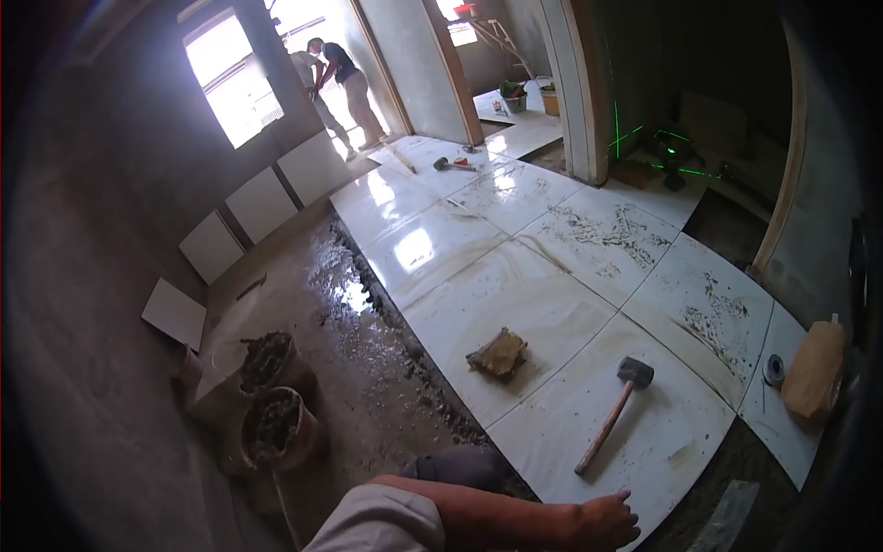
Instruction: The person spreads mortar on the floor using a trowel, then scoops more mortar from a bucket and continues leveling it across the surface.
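Note:
My left hand (pixel 607 523) is at the bottom, low over the near edge of a white floor tile (pixel 561 442). Its fingers look curled, and whatever they hold, if anything, is hidden. A mallet (pixel 635 373) with a dark head and wooden handle lies on that tile, just above the hand. Farther left on the tiles rests a dirty yellowish sponge or cloth (pixel 498 354). To the hand's right, a flat metallic strip (pixel 727 520) lies on dark mortar. My right hand is out of view.
Two buckets of mortar (pixel 276 428) stand at left. Loose tiles (pixel 260 204) lean on the left wall. Two people (pixel 342 78) stand near the far opening. A green laser level (pixel 671 152) glows at right, and a brown bag (pixel 814 373) lies on the right-hand tiles.

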The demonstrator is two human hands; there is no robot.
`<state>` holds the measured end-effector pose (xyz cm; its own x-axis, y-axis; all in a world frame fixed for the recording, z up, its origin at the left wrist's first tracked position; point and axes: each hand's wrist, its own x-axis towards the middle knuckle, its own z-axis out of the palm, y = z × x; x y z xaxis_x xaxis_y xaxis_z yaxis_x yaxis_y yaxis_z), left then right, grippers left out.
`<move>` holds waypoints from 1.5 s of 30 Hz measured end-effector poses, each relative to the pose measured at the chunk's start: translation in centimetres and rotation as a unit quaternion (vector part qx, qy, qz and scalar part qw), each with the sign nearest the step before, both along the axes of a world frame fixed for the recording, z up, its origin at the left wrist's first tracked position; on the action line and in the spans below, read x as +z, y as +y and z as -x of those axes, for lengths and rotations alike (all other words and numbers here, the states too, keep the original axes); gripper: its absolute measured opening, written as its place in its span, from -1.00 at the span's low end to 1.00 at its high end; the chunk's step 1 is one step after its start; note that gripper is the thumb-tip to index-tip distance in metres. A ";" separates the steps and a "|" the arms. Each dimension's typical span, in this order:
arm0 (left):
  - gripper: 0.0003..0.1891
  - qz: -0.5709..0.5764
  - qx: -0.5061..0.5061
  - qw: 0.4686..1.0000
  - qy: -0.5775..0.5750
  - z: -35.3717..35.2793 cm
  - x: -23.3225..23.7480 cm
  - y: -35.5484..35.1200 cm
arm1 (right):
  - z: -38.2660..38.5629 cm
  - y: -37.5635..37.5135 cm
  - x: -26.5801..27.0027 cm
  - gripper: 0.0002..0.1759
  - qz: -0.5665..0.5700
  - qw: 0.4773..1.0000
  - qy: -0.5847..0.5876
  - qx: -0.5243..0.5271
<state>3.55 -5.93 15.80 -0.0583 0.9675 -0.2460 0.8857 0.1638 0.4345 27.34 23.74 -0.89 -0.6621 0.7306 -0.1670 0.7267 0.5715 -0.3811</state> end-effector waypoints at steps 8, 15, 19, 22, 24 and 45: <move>-0.66 -0.084 0.109 0.990 -0.026 0.2 -1.8 -0.9 | 7.2 -3.6 11.8 -0.02 0.101 0.977 -0.143 0.124; -0.71 -0.113 0.245 0.957 -0.108 -2.0 -0.5 -4.1 | 14.4 -14.9 14.6 -0.30 0.130 0.990 0.041 0.024; -0.78 -0.069 0.337 0.903 -0.257 -3.9 1.7 -6.7 | 13.8 -19.9 11.9 -0.31 0.264 0.964 0.019 0.031; -0.64 0.003 0.448 0.837 -0.315 -2.4 5.2 -10.1 | 16.7 -25.2 14.6 -0.50 0.396 0.915 -0.010 -0.083; -0.58 -0.013 0.540 0.778 -0.321 -3.5 4.8 -11.0 | 17.0 -27.7 13.7 -0.61 0.461 0.864 -0.055 -0.194; -0.62 -0.008 0.727 0.613 -0.310 -7.5 -0.4 -10.2 | 16.0 -32.2 8.1 -0.35 0.428 0.895 -0.069 -0.100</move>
<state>11.00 -16.15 15.42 -0.7616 0.0066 -0.6480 -0.5269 0.5757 0.6252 11.30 -8.49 7.19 -0.4626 0.3967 -0.7929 0.8557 -0.0341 -0.5163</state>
